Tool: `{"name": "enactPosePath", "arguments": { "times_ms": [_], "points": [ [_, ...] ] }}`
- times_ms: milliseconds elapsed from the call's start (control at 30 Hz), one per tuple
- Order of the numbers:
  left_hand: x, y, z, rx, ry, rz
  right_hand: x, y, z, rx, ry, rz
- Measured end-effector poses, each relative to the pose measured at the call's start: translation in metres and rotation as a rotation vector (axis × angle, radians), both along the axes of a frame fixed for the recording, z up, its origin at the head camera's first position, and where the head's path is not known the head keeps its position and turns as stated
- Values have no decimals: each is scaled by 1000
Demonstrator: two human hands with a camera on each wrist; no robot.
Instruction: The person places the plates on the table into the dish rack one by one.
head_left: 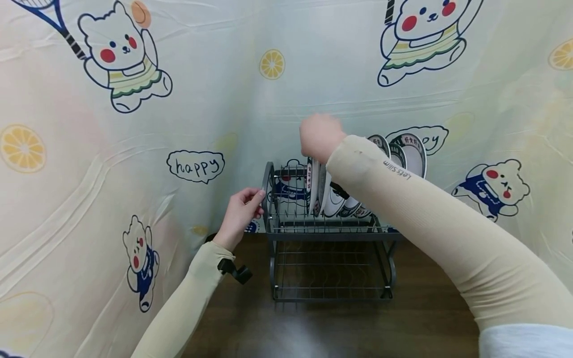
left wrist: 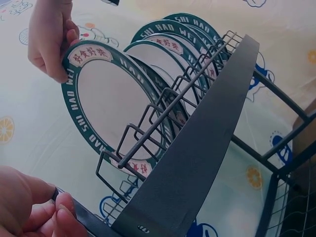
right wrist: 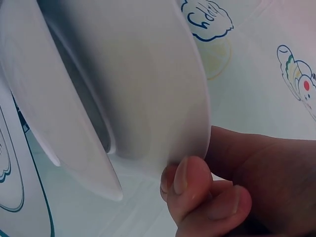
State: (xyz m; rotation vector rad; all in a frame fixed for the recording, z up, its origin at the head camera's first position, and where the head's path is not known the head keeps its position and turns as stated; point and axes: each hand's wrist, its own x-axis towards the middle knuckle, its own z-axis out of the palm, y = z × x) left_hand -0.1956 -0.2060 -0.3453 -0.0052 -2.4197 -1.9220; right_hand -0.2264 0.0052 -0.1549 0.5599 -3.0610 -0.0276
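My right hand point(head_left: 321, 135) pinches the upper rim of a green-rimmed white plate point(left wrist: 111, 101), thumb on one side and fingers on the other. The plate stands on edge among the wire slots of a dark dish rack point(head_left: 333, 237); its smooth white back point(right wrist: 153, 89) shows in the right wrist view. Several more plates point(left wrist: 158, 52) lean upright behind it in a row. At the rack's left end, my left hand point(head_left: 240, 214) pinches the side frame between thumb and fingers. In the head view my right forearm hides part of the row of plates.
Below the plates, the rack has a lower wire tier point(head_left: 331, 271) and stands on a dark brown wooden surface point(head_left: 322, 328). A pale cloth point(head_left: 215, 99) printed with bears and orange slices hangs close behind the rack and along the left.
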Motion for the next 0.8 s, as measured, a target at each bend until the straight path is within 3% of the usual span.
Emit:
{"name": "enactPosePath", "arguments": {
  "times_ms": [233,800],
  "points": [
    [0,-3,0,-2,-14,2,-1,-13,-10,60,-14,-34],
    [-2,-2,-3,0,-11,2,-5,-17,-17,94,44,-61]
  ]
}}
